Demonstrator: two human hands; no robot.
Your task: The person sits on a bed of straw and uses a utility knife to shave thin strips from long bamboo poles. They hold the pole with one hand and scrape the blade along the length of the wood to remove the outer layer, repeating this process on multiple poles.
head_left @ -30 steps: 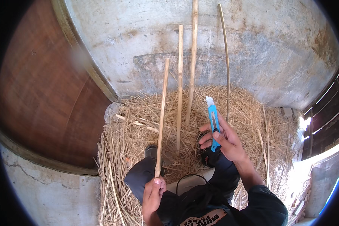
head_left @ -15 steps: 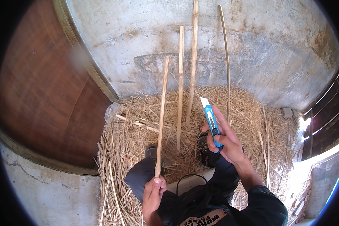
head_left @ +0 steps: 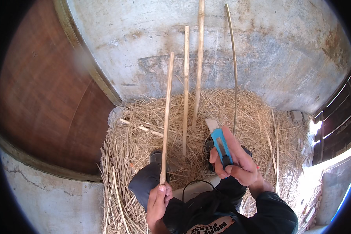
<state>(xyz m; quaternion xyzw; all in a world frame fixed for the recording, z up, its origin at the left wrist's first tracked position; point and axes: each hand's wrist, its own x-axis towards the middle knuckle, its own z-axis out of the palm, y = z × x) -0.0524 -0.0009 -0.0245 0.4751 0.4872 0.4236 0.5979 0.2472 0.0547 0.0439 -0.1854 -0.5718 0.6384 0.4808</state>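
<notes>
Stick (head_left: 167, 117) points forward, its near end clamped in my left hand (head_left: 158, 201); my right hand (head_left: 241, 163), angled leftward, clamps the knife (head_left: 221, 143).

Printed letters can be read on one thing only, the dark shirt (head_left: 260, 217). On its front, near the lower edge of the view, is a print (head_left: 212, 226): a light brown patch with dark capital letters. The bigger words stand in lines which rise to the right; some smaller marks are not readable.
</notes>
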